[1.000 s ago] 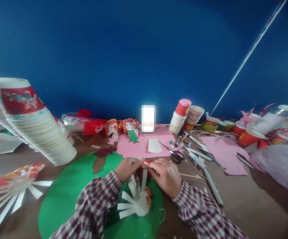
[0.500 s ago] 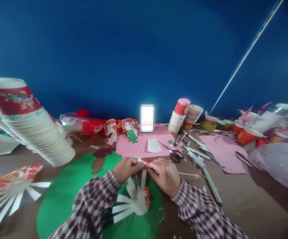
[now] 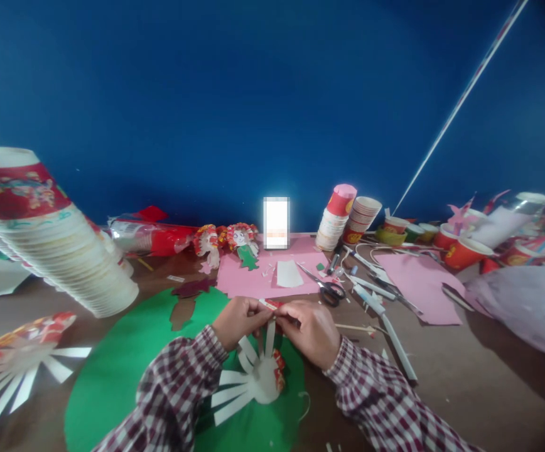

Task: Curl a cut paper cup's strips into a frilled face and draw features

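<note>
A cut paper cup [image 3: 266, 380] with several white strips fanned out sits over a green paper sheet [image 3: 107, 370]. Both hands meet at the far end of one upward strip. My left hand [image 3: 240, 320] pinches the strip's red-and-white tip from the left. My right hand [image 3: 311, 329] is closed on the same tip from the right, its fingertips close to the left ones. Curled red patterned strips show on the cup's right side. Another cut cup [image 3: 30, 351] with spread strips lies at the far left.
Tall stacked cups [image 3: 75, 251] lean at the left. Behind my hands are pink paper [image 3: 239, 282], black scissors [image 3: 329, 292] and two cup stacks [image 3: 333, 220]. A glue gun [image 3: 371, 300] lies right of them, near a plastic bag [image 3: 522, 307].
The view has shifted slightly, so the surroundings appear a little further left. My right fingers have shifted slightly at the strip's tip; both hands still hold it.
</note>
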The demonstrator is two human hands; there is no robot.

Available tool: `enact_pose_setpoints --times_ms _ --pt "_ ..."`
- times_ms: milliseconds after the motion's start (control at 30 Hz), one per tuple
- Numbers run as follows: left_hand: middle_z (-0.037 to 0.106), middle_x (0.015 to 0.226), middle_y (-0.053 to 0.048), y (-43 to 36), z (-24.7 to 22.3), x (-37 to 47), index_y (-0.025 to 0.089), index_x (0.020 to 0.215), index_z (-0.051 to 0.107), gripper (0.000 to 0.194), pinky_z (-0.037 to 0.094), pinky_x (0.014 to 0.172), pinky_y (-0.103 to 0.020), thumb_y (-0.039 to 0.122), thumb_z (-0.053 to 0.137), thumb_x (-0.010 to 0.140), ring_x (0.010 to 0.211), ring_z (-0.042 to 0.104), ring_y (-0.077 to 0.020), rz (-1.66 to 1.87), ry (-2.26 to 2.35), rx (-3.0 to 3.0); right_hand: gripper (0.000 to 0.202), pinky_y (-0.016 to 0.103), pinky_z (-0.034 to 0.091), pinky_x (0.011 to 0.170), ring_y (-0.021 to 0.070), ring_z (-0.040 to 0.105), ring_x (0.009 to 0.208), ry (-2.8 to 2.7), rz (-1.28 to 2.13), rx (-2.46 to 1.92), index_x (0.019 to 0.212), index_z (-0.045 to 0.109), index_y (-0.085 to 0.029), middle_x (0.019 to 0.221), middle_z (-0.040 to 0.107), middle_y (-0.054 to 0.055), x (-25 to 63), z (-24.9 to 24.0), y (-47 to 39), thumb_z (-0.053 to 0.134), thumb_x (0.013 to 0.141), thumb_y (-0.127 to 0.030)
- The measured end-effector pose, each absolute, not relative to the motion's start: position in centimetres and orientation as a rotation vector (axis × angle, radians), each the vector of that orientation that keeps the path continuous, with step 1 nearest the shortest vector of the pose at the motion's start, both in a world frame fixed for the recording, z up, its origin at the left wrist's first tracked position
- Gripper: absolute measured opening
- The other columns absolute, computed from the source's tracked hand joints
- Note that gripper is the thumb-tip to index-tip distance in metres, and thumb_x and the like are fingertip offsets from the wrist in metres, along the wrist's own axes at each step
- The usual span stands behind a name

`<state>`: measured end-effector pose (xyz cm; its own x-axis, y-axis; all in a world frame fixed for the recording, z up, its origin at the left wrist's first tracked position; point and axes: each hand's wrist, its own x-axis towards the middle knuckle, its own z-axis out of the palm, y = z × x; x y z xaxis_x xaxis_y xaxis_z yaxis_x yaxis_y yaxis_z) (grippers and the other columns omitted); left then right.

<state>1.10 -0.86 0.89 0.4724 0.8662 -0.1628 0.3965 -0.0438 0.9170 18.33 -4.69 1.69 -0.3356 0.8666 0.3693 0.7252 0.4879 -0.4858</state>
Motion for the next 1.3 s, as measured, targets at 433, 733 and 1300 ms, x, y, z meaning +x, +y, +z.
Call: enact_pose_setpoints --times_ms 433,733,1300 --pt "0.055 0.048 0.000 -1.1 0.9 1.4 0.010 0.070 0.064 0.032 0.035 0.041 -0.017 0.040 0.054 0.071 0.042 0.049 -0.0077 0.573 1.092 1.621 0.007 0.022 0.037 0.066 0.0134 0.057 0.075 -2.147 0.295 -1.342 0.080 0.061 -0.022 0.076 0.064 0.000 18.3 1.3 -4.5 0.054 0.078 -0.022" --pt "0.056 0.053 0.000 -1.3 0.8 1.5 0.009 0.078 0.065 0.026 0.034 0.041 -0.016 0.031 0.055 0.070 0.042 0.044 -0.0057 0.577 1.059 1.568 0.007 0.022 0.034 0.065 0.0130 0.053 0.071 -2.209 0.168 -1.332 0.073 0.056 -0.019 0.070 0.060 0.001 18.4 1.5 -4.5 0.052 0.078 -0.019" --pt "0.044 0.043 0.007 -1.2 0.0 1.8 0.009 0.064 0.059 0.011 0.026 0.039 -0.016 0.019 0.056 0.060 0.040 0.035 -0.0039 0.565 1.116 1.556 0.011 0.023 0.033 0.065 0.0136 0.048 0.073 -2.299 0.111 -1.242 0.074 0.057 -0.018 0.070 0.057 0.001 18.3 0.7 -4.3 0.049 0.080 -0.020"
